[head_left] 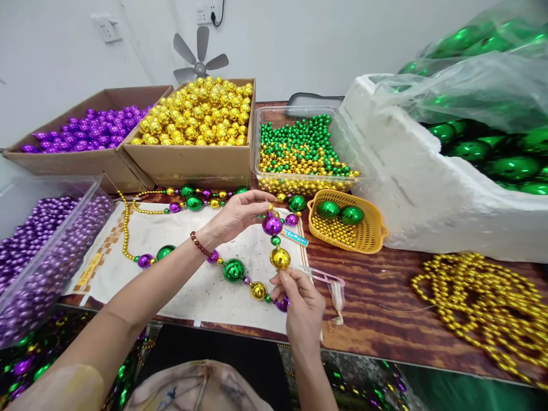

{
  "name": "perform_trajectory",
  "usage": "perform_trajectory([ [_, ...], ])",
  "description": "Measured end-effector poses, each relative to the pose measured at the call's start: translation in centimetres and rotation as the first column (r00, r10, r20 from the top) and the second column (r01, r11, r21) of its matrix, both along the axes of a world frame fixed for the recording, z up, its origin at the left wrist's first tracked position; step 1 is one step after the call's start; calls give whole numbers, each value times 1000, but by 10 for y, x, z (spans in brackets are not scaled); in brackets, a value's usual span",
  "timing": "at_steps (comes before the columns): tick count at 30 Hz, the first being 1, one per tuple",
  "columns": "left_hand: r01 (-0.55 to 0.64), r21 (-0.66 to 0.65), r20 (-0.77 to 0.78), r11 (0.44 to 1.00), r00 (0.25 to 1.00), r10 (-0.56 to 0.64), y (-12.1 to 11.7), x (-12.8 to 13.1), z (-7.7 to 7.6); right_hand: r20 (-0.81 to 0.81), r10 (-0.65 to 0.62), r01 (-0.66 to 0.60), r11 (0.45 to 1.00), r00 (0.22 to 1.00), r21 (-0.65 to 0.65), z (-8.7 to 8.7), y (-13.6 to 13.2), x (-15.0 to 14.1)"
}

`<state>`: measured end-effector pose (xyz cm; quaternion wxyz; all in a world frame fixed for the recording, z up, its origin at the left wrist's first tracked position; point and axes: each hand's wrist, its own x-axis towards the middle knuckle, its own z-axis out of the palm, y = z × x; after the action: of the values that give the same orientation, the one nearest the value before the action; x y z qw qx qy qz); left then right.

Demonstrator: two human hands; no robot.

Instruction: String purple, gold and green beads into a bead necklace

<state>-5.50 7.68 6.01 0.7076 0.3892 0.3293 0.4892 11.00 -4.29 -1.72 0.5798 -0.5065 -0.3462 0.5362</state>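
Note:
A bead necklace (233, 270) of purple, green and gold balls runs in a loop over a white cloth (197, 311). My left hand (240, 216) reaches across from the left, its fingertips closed on the strand at a small gold bead above a purple ball (272, 225). Below it, my right hand (302, 302) pinches the strand just under a gold ball (280, 258). Between the hands the stretch of strand hangs nearly upright, with a small green bead (275, 241) in it. Another purple ball (282, 303) sits partly behind my right fingers.
Boxes of purple balls (92, 130) and gold balls (201, 114) stand at the back. A clear tub (299, 145) holds small green and gold beads. At right are a yellow basket (377, 222), scissors (323, 276), gold bead strands (475, 308) and a white foam box (398, 177).

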Motion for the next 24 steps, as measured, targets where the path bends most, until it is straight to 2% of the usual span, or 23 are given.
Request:
perform_trajectory([
  [7,-143,-72,125,987,981,151,-22,39,-17,15,43,-42,998,999,-48,0,10,-13],
  [9,-204,-32,98,979,974,206,-22,50,-21,37,78,-76,996,996,-53,-2,12,-14],
  [11,-208,35,64,977,977,206,-19,57,-22,84,147,-142,988,986,-58,-1,16,-9],
  [13,-126,91,10,988,992,125,-15,57,-23,163,165,-160,986,973,-44,4,25,4],
  [16,60,165,-170,984,985,-31,-12,50,-23,243,22,-40,997,970,69,22,47,27],
  [18,165,234,-319,958,944,-85,-11,47,-23,202,-21,-9,989,979,145,35,64,37],
  [21,272,360,-485,892,872,-70,-11,45,-27,114,14,-37,978,993,207,47,85,41],
  [24,331,445,-576,832,818,-17,-10,44,-34,90,54,-74,968,994,239,44,91,36],
])
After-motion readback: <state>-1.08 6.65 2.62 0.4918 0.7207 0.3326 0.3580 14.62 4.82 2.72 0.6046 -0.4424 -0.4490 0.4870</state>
